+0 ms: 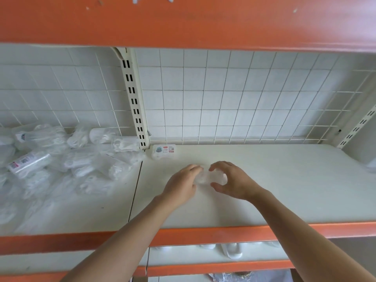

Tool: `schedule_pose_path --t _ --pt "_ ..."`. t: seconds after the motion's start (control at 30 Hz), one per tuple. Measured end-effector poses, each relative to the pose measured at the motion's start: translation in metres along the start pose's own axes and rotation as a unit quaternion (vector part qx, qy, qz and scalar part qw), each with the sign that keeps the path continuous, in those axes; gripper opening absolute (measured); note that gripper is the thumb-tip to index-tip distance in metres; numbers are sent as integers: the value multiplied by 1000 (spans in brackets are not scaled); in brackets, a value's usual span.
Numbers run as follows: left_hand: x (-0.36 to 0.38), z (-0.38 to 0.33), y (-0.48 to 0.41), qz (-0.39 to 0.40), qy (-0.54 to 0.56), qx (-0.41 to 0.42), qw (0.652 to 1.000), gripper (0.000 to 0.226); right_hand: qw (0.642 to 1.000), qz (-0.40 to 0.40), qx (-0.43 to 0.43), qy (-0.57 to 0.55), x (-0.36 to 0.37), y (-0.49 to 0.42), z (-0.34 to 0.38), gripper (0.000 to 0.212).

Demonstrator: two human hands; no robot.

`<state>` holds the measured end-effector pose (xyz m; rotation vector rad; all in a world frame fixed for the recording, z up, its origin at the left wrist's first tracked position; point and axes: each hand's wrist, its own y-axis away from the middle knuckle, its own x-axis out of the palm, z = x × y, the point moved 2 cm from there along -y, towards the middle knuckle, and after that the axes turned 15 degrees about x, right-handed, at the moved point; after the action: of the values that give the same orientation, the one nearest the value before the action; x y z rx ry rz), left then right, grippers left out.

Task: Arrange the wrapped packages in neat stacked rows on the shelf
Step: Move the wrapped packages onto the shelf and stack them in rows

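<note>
Both hands meet on one wrapped package (207, 178), mid-shelf (284, 190).
Forearms reach forward. The right hand (234, 181) cups the package's right end, grip closed round it with curled fingers and thumb. The left hand (182, 183) lays fingers over the left end; thumb hidden, grip unclear.
</note>
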<state>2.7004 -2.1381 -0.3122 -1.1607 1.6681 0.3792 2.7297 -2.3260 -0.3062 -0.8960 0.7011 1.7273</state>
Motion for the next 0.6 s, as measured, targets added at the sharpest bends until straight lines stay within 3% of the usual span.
schedule_pose_path --t 0.17,0.3,0.6 --pt "-15 8 -2 -134 145 -71 978 38 973 2 51 -226 -6 0 17 14" --pt "-24 10 -2 -177 228 -152 945 36 963 -3 85 -254 -10 -6 31 17" --pt "-25 15 -2 -190 278 -183 924 34 958 -8 111 -263 -9 -18 43 18"
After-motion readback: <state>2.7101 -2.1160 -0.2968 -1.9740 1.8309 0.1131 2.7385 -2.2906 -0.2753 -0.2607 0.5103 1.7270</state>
